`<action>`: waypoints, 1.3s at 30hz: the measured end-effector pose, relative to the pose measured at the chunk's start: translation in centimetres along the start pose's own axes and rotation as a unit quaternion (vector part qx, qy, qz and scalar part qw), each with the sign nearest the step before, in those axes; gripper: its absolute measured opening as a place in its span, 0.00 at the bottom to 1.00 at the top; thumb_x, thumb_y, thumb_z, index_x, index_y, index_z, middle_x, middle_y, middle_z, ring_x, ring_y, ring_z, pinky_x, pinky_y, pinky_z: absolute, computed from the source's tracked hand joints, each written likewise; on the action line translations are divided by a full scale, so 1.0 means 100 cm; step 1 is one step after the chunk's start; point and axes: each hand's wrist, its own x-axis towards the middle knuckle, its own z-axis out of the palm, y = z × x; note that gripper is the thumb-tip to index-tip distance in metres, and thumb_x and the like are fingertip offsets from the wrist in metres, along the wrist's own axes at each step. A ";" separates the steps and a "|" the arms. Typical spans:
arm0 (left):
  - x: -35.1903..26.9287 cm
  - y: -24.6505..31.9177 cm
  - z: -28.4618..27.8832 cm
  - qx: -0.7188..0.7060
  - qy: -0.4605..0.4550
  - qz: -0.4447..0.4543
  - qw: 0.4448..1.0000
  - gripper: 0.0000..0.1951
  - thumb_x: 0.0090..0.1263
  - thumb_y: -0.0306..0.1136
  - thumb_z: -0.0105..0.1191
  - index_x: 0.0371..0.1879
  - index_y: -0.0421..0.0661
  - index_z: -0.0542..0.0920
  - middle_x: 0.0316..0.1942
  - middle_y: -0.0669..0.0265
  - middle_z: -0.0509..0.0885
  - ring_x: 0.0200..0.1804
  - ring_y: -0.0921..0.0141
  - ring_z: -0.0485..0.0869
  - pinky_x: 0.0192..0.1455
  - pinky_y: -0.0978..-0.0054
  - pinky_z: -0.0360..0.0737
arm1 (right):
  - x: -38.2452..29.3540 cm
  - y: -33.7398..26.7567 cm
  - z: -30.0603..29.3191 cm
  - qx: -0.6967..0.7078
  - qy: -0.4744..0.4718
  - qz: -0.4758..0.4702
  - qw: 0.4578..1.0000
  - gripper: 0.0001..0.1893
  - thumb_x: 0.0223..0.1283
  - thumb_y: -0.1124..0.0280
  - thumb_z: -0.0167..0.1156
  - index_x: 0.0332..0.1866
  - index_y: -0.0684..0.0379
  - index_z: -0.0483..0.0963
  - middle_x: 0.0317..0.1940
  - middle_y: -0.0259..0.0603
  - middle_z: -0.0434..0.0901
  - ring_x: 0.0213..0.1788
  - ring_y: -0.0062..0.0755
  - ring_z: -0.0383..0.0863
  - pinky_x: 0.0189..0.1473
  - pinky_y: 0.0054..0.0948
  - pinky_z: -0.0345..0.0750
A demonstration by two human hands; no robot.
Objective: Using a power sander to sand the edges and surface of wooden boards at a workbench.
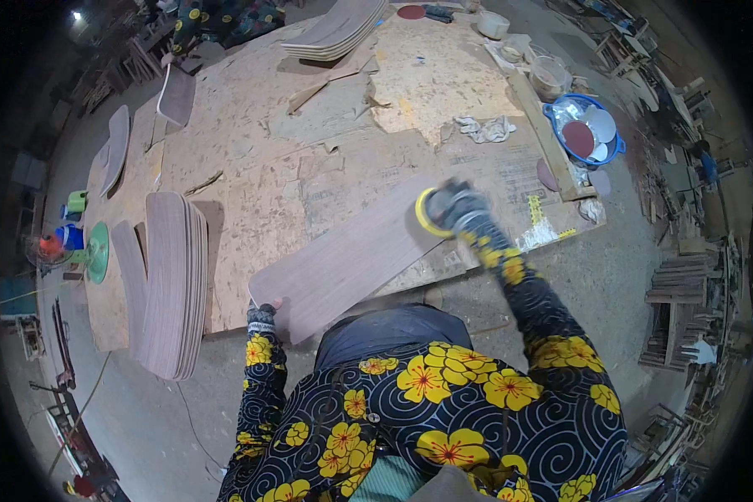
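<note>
A long wooden board with rounded corners [345,263] lies slantwise across the front edge of a paper-covered worktable [245,219]. My left hand [265,314], in a grey glove with bare fingertips, grips the board's near left corner. At the board's far right end my right hand [457,204], gloved and blurred, holds a round sanding pad with a yellow rim [430,213] against the surface. The pad's underside is hidden.
Stacked curved boards [172,282] stand at the left, more boards [336,31] at the far side. A blue basket with sanding discs [585,128], a wooden strip [549,138] and a crumpled cloth [486,129] lie right. A person [226,25] touches a board across the table.
</note>
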 end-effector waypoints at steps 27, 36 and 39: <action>-0.014 0.012 0.007 -0.043 0.023 0.040 0.998 0.36 0.41 0.28 0.68 0.54 0.41 0.68 0.45 0.59 0.79 0.45 0.63 0.77 0.47 0.71 0.74 | -0.057 -0.121 0.066 -0.005 -0.145 -0.120 0.982 0.17 0.50 0.60 0.55 0.44 0.55 0.76 0.44 0.47 0.78 0.45 0.42 0.80 0.43 0.38 0.77; 0.012 0.019 0.007 -0.096 -0.027 0.054 0.994 0.35 0.43 0.17 0.60 0.57 0.43 0.67 0.46 0.60 0.79 0.44 0.64 0.78 0.44 0.71 0.76 | -0.010 -0.012 0.051 0.046 0.135 0.100 0.985 0.15 0.55 0.59 0.52 0.43 0.57 0.73 0.34 0.45 0.79 0.38 0.46 0.79 0.35 0.39 0.77; 0.038 0.015 0.009 0.012 -0.058 0.017 0.998 0.31 0.54 0.36 0.61 0.58 0.45 0.66 0.49 0.58 0.77 0.47 0.62 0.77 0.47 0.67 0.75 | -0.026 0.001 0.042 0.041 0.160 0.121 0.979 0.17 0.50 0.63 0.55 0.48 0.51 0.69 0.44 0.53 0.72 0.42 0.52 0.77 0.38 0.43 0.76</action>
